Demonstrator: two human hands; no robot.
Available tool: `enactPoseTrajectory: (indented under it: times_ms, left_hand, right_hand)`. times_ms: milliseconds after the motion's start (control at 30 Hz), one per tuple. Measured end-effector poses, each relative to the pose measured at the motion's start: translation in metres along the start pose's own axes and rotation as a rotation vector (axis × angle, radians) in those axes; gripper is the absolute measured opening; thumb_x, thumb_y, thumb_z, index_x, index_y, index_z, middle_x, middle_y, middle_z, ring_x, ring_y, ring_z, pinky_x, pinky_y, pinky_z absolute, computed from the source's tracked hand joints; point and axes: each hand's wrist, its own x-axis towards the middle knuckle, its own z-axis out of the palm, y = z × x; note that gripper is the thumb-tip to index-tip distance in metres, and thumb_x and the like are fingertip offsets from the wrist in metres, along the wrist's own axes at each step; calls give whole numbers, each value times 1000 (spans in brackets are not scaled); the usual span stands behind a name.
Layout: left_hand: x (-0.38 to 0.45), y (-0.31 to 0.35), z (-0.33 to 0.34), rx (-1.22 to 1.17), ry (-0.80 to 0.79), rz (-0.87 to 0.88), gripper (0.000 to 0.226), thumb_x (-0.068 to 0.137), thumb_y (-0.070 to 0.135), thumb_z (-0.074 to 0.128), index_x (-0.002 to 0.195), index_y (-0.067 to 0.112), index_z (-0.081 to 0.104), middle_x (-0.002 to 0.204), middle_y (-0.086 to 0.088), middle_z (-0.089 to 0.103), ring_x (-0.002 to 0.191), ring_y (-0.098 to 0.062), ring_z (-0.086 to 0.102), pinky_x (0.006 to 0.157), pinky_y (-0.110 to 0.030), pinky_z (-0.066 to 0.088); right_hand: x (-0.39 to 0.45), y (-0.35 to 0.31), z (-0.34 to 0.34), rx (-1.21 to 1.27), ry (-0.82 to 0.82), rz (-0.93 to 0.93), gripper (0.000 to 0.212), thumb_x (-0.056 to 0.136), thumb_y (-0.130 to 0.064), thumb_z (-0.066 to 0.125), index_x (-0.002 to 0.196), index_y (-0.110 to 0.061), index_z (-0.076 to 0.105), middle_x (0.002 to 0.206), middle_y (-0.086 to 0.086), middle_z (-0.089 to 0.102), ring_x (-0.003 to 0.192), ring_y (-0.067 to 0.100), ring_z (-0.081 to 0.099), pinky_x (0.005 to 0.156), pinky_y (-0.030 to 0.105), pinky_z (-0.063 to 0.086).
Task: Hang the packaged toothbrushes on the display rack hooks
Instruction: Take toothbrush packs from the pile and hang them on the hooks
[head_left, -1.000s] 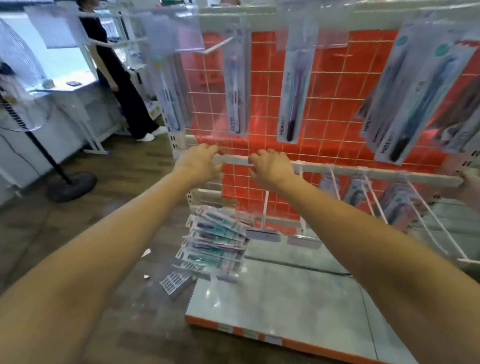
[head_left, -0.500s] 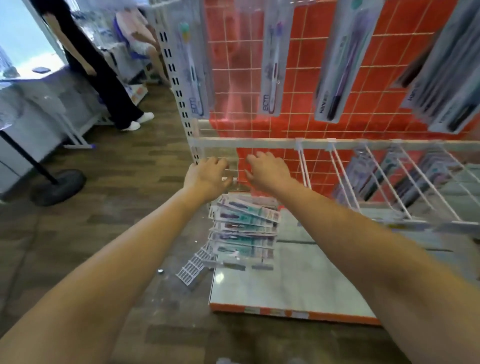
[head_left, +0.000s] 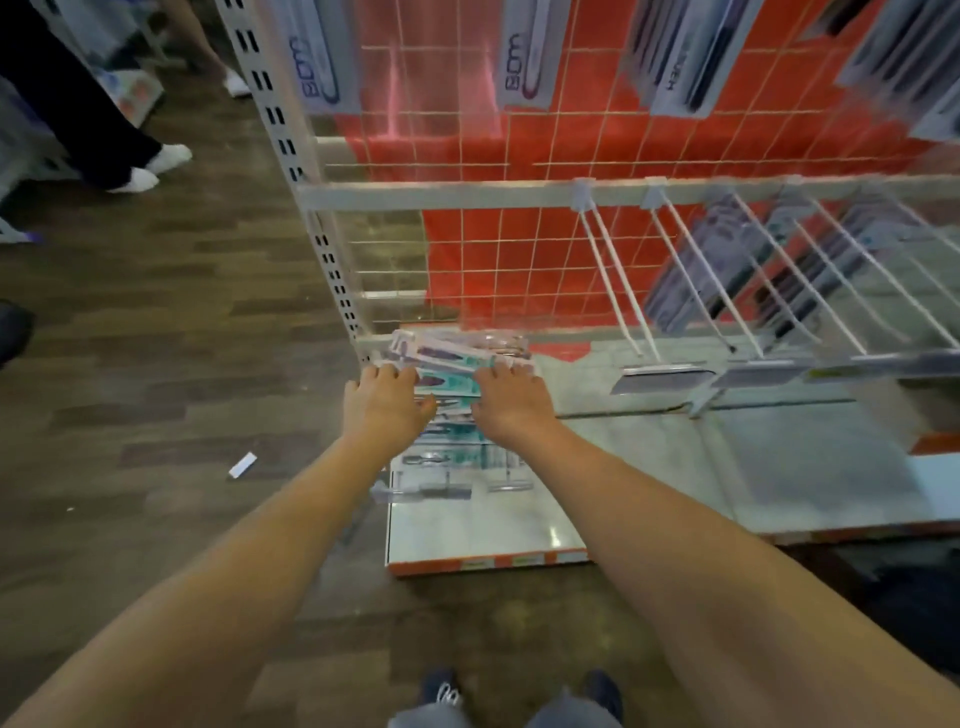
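Left hand (head_left: 385, 402) and right hand (head_left: 511, 402) down on stack of packaged toothbrushes (head_left: 449, 415) at rack base shelf (head_left: 649, 467), fingers bent over pack edges, firmness of hold indiscernible.

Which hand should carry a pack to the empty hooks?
Right, probably. Both hands rest on the stack of toothbrush packs, but the right hand is on the side nearer the empty hooks; the left hand would have to cross over.

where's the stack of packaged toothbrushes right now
In the head view, the stack of packaged toothbrushes sits low at centre, on the rack's base shelf, with the left hand and right hand on it.
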Motion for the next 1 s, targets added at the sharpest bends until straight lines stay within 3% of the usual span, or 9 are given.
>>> enactPoseTrajectory:
  times_ms: [267,367,433,500,567,667,767,867,1000]
  left_hand:
    - [6,-4,84,-251,-203,-178,38,93,43,44,118,18,59,118,-10,61,106,-28,56,88,-37,45]
    - [12,4,105,-387,-281,-288,35,94,42,43,103,14,62,109,-11,62,97,-30,60,85,-35,46]
    - [20,12,114,-525,-327,-352,33,94,39,43,85,12,59,95,-12,62,88,-29,60,83,-35,47]
    - [31,19,122,-793,-351,-452,31,94,34,45,92,6,60,96,-13,66,87,-28,62,86,-37,50]
    - [43,27,126,-1115,-355,-593,33,95,28,48,107,-1,59,103,-16,67,79,-24,64,73,-33,54]
    - [53,38,126,-1430,-369,-870,25,95,28,51,95,4,56,76,-8,65,52,-12,50,41,-19,36]
    - [61,40,132,-1572,-341,-1007,23,94,23,52,77,7,52,58,-4,61,44,-10,47,42,-17,33]
    - [66,39,136,-1640,-326,-1046,23,95,23,53,76,10,52,40,2,58,27,-4,43,32,-9,27]
    - [63,41,136,-1650,-294,-1072,25,95,23,54,73,10,53,50,-1,59,29,-2,44,31,-10,29]
  right_hand:
    - [29,23,61,-21,6,21,35,94,-24,46,128,-15,44,131,8,48,122,27,44,97,42,38]
    - [50,22,66,-2,84,32,36,95,-20,45,130,-16,43,132,7,47,122,27,43,98,42,37]
    - [67,21,67,16,142,32,39,95,-19,46,133,-16,40,135,7,44,124,26,40,101,42,36]
    - [82,20,67,33,163,32,46,93,-18,47,138,-16,35,140,7,39,128,27,36,104,43,33]
    - [94,21,65,42,158,38,57,91,-18,50,143,-17,28,145,8,32,133,28,30,107,44,30]
    - [107,23,65,11,102,46,68,87,-20,53,147,-17,21,149,10,26,136,30,25,110,45,26]
    - [118,27,69,27,33,72,72,84,-21,56,147,-18,20,149,11,26,137,30,23,113,46,22]
    - [125,29,74,49,21,93,70,84,-20,54,146,-17,22,147,11,32,136,30,26,114,48,19]
    - [127,31,78,-10,135,83,58,87,-15,48,141,-13,28,141,11,39,132,28,31,113,48,18]
